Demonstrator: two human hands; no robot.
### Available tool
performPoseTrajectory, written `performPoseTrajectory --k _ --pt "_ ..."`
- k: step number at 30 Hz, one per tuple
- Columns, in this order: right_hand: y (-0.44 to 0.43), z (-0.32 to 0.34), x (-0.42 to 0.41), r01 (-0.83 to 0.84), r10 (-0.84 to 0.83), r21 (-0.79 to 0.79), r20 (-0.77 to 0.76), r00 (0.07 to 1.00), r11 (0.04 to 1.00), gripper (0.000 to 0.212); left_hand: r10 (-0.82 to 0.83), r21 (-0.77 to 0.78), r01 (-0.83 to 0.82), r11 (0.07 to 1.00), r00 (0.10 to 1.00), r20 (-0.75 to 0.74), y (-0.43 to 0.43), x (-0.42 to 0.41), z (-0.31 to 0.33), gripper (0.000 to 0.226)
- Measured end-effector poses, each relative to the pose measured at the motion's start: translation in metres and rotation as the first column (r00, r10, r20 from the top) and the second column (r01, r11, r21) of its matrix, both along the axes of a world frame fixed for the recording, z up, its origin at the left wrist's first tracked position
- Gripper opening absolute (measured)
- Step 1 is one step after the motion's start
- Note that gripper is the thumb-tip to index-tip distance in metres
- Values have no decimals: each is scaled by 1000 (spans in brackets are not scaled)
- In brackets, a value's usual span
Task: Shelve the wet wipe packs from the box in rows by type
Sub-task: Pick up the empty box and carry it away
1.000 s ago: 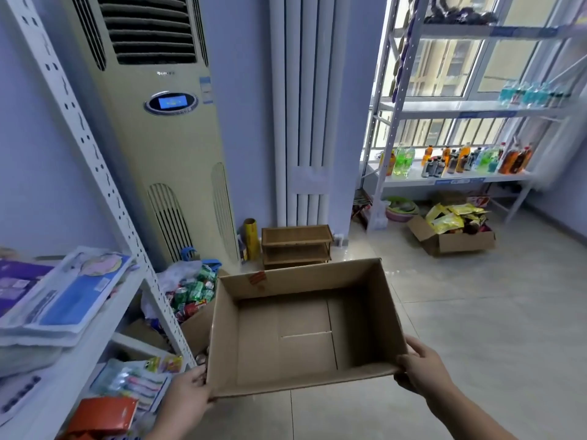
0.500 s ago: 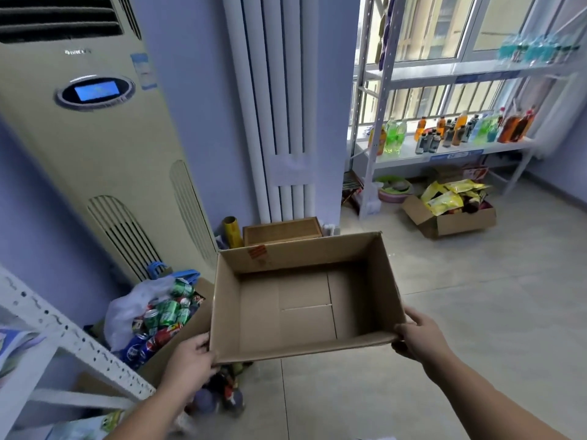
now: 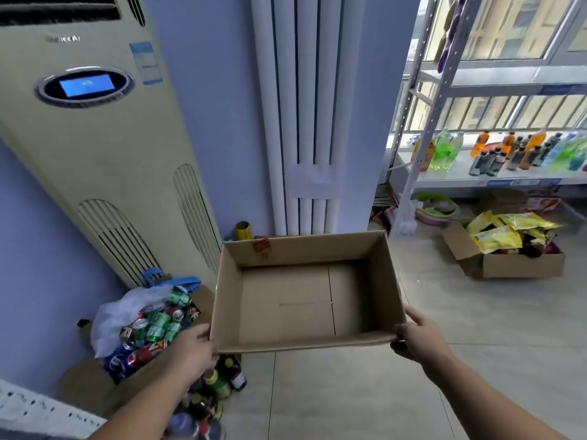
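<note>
- While the cardboard box is hanging above the floor, its inside is showing bare cardboard and no wet wipe packs, so I am judging the unpacking finished.
- Left hand is clasping the near corner at 7 o'clock; right hand is pinching the near corner at 4 o'clock. Both grips are closed on the box.
- No wipe packs are showing anywhere; whether they are standing in rows by type cannot be told, since only a perforated shelf rail is peeking in at 8 o'clock.
- What seems left is putting the emptied box away.
- A carton of drink cans is sitting at 9 o'clock, a snack box at 2 o'clock, and the air conditioner is standing at 11 o'clock.
</note>
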State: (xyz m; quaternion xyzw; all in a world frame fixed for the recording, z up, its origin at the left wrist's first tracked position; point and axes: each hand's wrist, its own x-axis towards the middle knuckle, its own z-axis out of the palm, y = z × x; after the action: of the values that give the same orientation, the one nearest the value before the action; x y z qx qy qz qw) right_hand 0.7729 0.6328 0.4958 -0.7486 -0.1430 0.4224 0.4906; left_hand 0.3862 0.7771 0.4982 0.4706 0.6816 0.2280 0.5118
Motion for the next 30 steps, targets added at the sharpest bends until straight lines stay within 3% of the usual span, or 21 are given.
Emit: performPoseTrajectory --k 6,22,30 --pt "89 -16 32 -100 100 -36 7 995 994 64 53 -57 -52 997 999 6 73 26 -11 48" --pt "354 -70 98 26 -39 -193 -62 997 981 58 -101 -194 74 978 986 -135 371 112 -63 51" --pt "465 -152 148 47 -71 -252 -86 994 967 56 -86 -273 28 962 975 -204 485 164 -152 49"
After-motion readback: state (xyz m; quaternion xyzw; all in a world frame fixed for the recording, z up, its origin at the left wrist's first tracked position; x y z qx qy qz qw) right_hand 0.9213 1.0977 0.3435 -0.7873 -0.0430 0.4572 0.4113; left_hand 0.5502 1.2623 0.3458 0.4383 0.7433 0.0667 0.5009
